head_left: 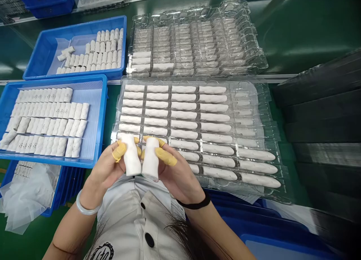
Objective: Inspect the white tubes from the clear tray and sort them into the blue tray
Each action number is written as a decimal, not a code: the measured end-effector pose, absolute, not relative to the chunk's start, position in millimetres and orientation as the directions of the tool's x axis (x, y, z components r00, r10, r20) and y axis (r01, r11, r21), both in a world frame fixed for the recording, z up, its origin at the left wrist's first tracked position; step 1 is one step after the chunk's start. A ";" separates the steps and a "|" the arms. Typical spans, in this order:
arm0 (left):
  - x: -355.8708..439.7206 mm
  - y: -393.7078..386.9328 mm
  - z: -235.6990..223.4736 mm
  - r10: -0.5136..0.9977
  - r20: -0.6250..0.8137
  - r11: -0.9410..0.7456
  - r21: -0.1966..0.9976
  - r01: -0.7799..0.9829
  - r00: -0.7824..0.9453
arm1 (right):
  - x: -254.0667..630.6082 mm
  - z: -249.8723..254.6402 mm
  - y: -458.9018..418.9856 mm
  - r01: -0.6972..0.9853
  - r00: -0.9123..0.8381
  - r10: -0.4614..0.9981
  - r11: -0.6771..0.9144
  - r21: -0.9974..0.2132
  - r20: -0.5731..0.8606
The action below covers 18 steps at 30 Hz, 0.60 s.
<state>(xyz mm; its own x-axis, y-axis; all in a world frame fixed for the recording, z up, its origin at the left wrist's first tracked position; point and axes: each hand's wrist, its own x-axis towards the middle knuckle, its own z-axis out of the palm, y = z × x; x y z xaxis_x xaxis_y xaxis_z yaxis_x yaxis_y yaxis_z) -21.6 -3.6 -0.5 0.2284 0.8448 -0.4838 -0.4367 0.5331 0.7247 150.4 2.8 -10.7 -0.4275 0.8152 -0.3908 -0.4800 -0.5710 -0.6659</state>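
Observation:
In my left hand [109,163] I grip a white, wavy-sided cylinder [132,158], pinched between fingers in yellow finger cots. A second white cylinder [151,159] is held the same way in my right hand [176,170]. The two pieces stand side by side, slightly tilted, their lower ends close together. Just beyond my hands lies a clear plastic tray [235,119] with rows of similar white pieces in its slots. My hands and the held pieces hide part of its near left slots.
At left, a blue bin [97,139] holds rows of white cylinders, some with dark marks. Behind it stands another blue bin [124,38] of cylinders. Stacked clear trays [197,38] sit at the back. Dark stacked panels [324,121] rise at right. Crumpled translucent sheeting [31,196] lies lower left.

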 end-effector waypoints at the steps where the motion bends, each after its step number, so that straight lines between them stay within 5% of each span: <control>1: -18.7 -2.0 -0.6 0.808 -0.536 0.577 0.633 -0.517 0.245 | 149.8 -11.1 5.0 -0.538 -0.471 0.772 -0.634 -0.555 -0.427; 4: -9.1 3.4 -0.4 0.717 -0.651 0.598 0.394 -0.698 0.248 | 147.6 -14.3 10.4 -0.651 -0.505 0.698 -0.694 -0.307 -0.507; 7: -2.6 8.1 2.6 0.618 -0.749 0.577 0.226 -0.785 0.239 | 147.8 -18.0 12.5 -0.702 -0.500 0.666 -0.686 -0.191 -0.554; 14: -0.8 9.9 7.9 0.570 -0.778 0.565 0.136 -0.814 0.265 | 152.3 -25.1 12.1 -0.680 -0.517 0.676 -0.697 -0.228 -0.525; 18: -1.2 9.7 7.0 0.555 -0.796 0.561 0.143 -0.816 0.242 | 151.9 -28.4 12.0 -0.644 -0.508 0.728 -0.676 -0.358 -0.461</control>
<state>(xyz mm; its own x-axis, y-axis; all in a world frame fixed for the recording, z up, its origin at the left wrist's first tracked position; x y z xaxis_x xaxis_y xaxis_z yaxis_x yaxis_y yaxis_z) -1.2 9.7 7.0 0.2425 0.5552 -0.7956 -0.8156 0.5607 0.1427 151.9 12.0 -28.4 -0.5075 0.7282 -0.4606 -0.6444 -0.6756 -0.3581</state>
